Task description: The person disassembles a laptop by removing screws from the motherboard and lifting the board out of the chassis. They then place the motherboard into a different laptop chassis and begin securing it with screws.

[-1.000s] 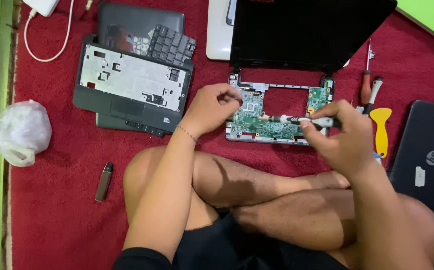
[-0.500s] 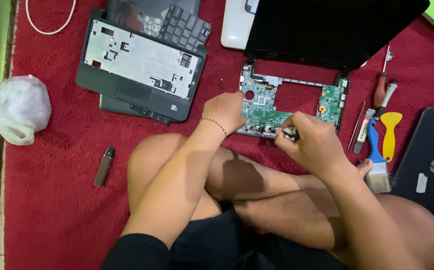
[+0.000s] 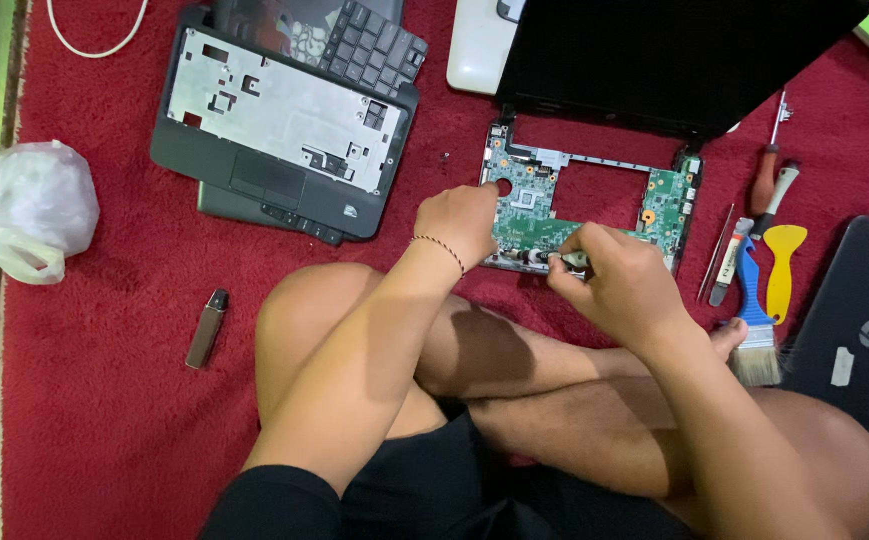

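An opened laptop base with a green motherboard lies on the red carpet in front of my crossed legs, its black screen tilted back. My left hand rests curled on the board's front left part, gripping it there. My right hand is just right of it, with its fingertips pinched on a small pale part at the board's front edge. The two hands are almost touching.
A removed grey palm-rest cover and a keyboard lie at the back left. Screwdrivers, a yellow pry tool, a blue brush and a closed dark laptop are on the right. A plastic bag and a small brown stick-shaped object are on the left.
My right hand has moved left along the board's front edge toward my left hand. The view has shifted slightly, so the brush now shows.
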